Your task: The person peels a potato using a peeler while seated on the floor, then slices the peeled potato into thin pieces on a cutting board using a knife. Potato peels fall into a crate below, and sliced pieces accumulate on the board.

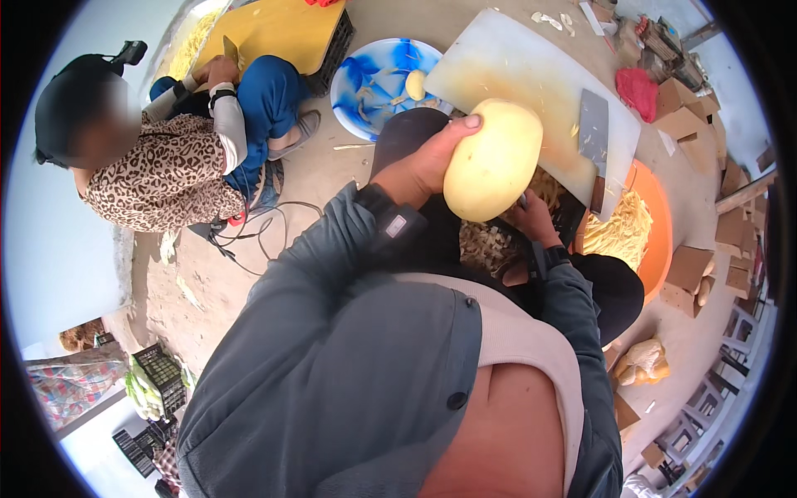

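My left hand (429,159) holds up a large, peeled, pale yellow root vegetable or potato (495,160) over my lap. Just below and right of it, my right hand (534,215) is closed around a small tool whose grip (523,200) barely shows; its working end is hidden behind the vegetable. Beneath the hands, peel scraps (489,246) lie in a dark container. A white cutting board (498,59), stained yellow, carries a cleaver (593,134) with a wooden handle. Beyond my knee, a blue and white basin (358,78) holds another peeled piece (415,85) and scraps.
An orange tub (663,230) of yellow shreds (622,227) stands by my right knee. At the left sits a co-worker (165,168) with a knife (231,50) at a yellow board (274,28). Cables (274,227) lie on the floor; cardboard boxes (688,277) line the right side.
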